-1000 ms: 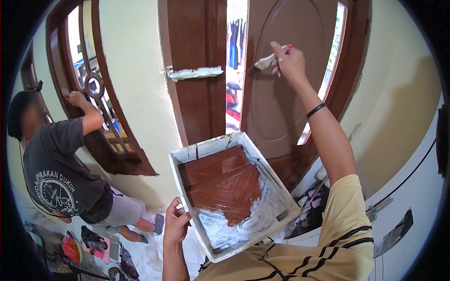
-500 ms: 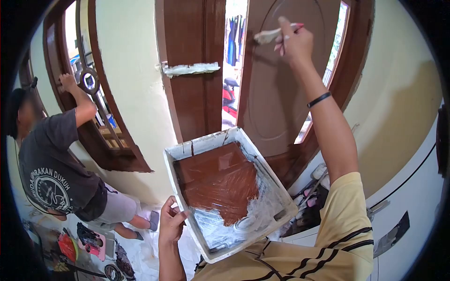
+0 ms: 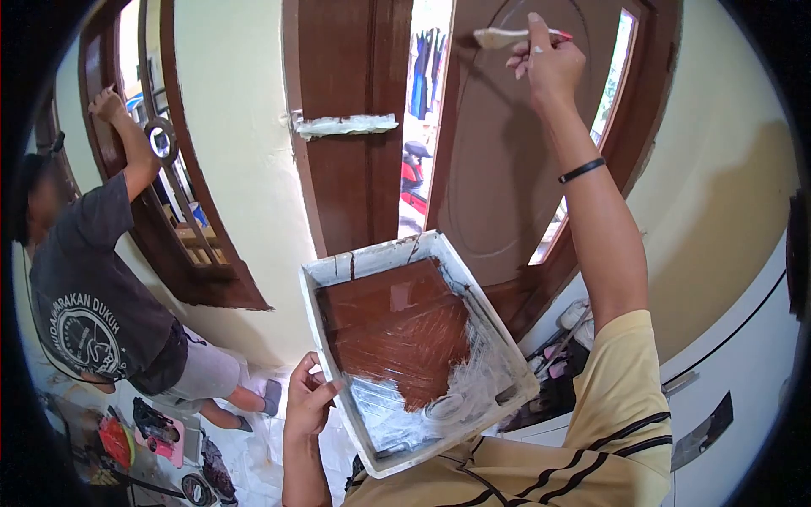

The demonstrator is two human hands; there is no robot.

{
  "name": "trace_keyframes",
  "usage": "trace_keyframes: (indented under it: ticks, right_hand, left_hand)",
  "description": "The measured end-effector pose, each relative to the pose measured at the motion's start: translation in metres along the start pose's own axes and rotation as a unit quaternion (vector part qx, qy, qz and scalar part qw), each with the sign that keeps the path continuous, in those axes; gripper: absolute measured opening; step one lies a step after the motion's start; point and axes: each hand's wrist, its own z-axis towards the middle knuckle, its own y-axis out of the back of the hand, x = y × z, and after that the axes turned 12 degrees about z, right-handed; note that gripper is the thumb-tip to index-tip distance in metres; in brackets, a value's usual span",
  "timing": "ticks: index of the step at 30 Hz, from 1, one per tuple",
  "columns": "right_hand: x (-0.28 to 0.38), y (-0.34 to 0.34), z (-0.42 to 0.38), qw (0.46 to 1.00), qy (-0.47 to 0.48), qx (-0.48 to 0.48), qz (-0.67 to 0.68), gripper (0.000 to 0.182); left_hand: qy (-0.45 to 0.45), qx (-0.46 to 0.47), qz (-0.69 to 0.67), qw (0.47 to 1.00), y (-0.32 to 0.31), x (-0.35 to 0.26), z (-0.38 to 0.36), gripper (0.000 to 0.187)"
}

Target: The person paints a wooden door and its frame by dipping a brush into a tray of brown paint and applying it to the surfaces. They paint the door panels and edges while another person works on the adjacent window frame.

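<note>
My left hand (image 3: 309,397) grips the left edge of a white paint tray (image 3: 372,247), thumb over the rim. The tray tilts in front of my body. Glossy brown paint (image 3: 393,329) covers its upper part, and white smears show on the lower right. Raised at the upper right, my right hand (image 3: 553,66) is closed around a paintbrush (image 3: 500,37) with a red handle end. Its pale bristles point left, over the upper part of a brown door panel (image 3: 507,160) with an oval moulding.
At left, a person (image 3: 101,287) in a dark shirt reaches up to a brown window frame (image 3: 173,245). Whitish tape (image 3: 346,126) crosses the brown door frame. Floor clutter includes a pink item (image 3: 165,444) and a red bag (image 3: 116,439). Bright gaps beside the door panel show the outside.
My right hand and the paintbrush have moved up and slightly right along the door. The tray has shifted slightly right. The other person's hand has gone higher on the window frame.
</note>
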Motion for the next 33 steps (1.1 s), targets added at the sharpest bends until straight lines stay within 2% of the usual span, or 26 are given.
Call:
trace_keyframes:
  ticks: [2, 3, 6, 11, 14, 16, 19, 21, 24, 26, 28, 30, 33]
  right_hand:
    - [0.001, 0.002, -0.015, 0.997, -0.058, 0.025, -0.045, 0.035]
    - [-0.004, 0.003, -0.021, 0.987, -0.091, 0.050, -0.119, 0.035]
    - [-0.023, 0.000, -0.030, 0.976, -0.104, 0.066, -0.181, 0.037]
    - [-0.023, -0.036, 0.011, 0.994, -0.052, 0.066, -0.072, 0.035]
    - [-0.003, -0.058, 0.034, 0.999, 0.021, 0.035, -0.020, 0.034]
    - [0.051, -0.065, 0.015, 0.999, 0.026, 0.036, -0.018, 0.027]
    - [0.063, -0.040, -0.021, 0.996, 0.025, 0.061, -0.060, 0.032]
    - [0.079, -0.014, -0.067, 0.971, -0.105, 0.143, -0.158, 0.028]
    - [0.096, 0.018, -0.137, 0.901, -0.272, 0.230, -0.247, 0.019]
    - [0.098, 0.042, -0.179, 0.859, -0.341, 0.219, -0.313, 0.018]
    - [0.100, 0.050, -0.216, 0.845, -0.408, 0.176, -0.297, 0.018]
    - [0.098, 0.059, -0.245, 0.834, -0.379, 0.183, -0.356, 0.011]
    - [0.094, 0.060, -0.280, 0.828, -0.340, 0.191, -0.402, 0.012]
  left_hand:
    - [0.002, -0.001, 0.000, 1.000, 0.001, 0.000, 0.000, 0.032]
    - [0.004, -0.001, 0.000, 1.000, 0.000, 0.000, 0.000, 0.032]
    - [0.023, 0.001, 0.009, 1.000, 0.002, -0.001, 0.003, 0.032]
    - [0.042, 0.034, 0.020, 0.998, 0.014, 0.005, 0.014, 0.034]
    - [0.056, 0.070, 0.014, 0.996, 0.014, 0.003, 0.029, 0.035]
    - [0.053, 0.102, 0.009, 0.993, 0.008, 0.000, 0.040, 0.035]
    - [0.061, 0.176, 0.019, 0.982, 0.006, 0.001, 0.068, 0.033]
    - [0.081, 0.198, 0.016, 0.977, -0.001, 0.003, 0.083, 0.031]
    - [0.107, 0.237, 0.039, 0.965, -0.001, 0.001, 0.094, 0.029]
    - [0.122, 0.264, 0.067, 0.954, 0.000, 0.000, 0.102, 0.032]
    - [0.138, 0.282, 0.099, 0.944, 0.004, 0.002, 0.108, 0.039]
    - [0.111, 0.292, 0.093, 0.945, 0.000, 0.000, 0.109, 0.038]
    - [0.105, 0.306, 0.064, 0.944, 0.000, 0.003, 0.110, 0.032]
